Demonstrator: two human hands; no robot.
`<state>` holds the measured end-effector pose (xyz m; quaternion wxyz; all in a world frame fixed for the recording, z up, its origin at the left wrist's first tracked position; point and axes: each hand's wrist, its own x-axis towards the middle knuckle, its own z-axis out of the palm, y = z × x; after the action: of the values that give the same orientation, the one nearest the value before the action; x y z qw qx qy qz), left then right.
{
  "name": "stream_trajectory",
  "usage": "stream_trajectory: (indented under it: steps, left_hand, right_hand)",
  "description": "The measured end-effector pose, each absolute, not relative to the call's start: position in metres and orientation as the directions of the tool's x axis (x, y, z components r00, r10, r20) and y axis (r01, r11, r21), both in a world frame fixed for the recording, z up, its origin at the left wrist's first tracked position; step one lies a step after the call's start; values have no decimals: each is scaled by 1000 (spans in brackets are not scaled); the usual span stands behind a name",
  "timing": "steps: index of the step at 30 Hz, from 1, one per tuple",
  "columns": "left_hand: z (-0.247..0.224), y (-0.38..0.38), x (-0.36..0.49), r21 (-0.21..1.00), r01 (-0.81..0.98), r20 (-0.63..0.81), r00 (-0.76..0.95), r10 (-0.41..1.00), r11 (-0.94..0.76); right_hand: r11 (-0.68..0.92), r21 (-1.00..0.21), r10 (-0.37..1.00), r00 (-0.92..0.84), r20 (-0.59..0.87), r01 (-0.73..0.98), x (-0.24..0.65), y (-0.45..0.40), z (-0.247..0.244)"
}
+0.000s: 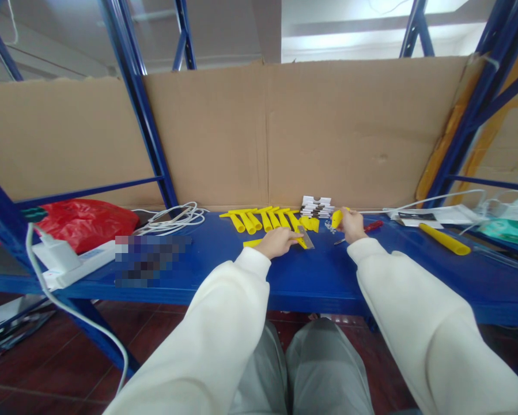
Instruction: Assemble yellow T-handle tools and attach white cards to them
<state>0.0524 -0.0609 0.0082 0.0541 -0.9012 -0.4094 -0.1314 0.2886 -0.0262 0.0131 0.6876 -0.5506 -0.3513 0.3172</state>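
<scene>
My left hand is closed around a yellow-handled scraper, whose flat metal blade points right over the blue shelf. My right hand pinches a small yellow plastic piece just right of the blade, apart from it. Behind my left hand lies a row of several yellow T-shaped handles. Between the hands sit a few loose yellow pieces and a small heap of tiny screws. Beside my right hand rests a red-handled screwdriver, partly hidden by it.
A stack of white-and-black packets stands against the cardboard wall. On the right lies a yellow tube. To the left are a white cable coil, a red plastic bag and a power strip. Blue posts flank the shelf.
</scene>
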Motion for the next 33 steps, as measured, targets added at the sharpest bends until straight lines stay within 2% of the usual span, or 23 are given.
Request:
stream_trajectory:
  steps: [5, 12, 21, 29, 33]
  left_hand:
    - [8, -61, 52, 20, 753, 279, 628, 726, -658]
    - [8, -62, 53, 19, 755, 283, 625, 727, -656]
    - [9, -62, 53, 27, 759, 275, 620, 735, -651]
    - [6, -61, 54, -27, 749, 247, 646, 722, -662]
    - [7, -64, 56, -43, 739, 225, 663, 714, -672]
  right_hand:
    - [41, -985, 901, 433, -36, -166, 283, -33, 14]
    - [-63, -989, 978, 190, -88, -137, 276, -40, 17]
    - [-59, -985, 980, 177, -88, -163, 269, -45, 18]
    - [-56, -991, 989, 131, -73, -123, 268, -44, 13]
    - [-100, -988, 982, 147, -117, -116, 264, -47, 16]
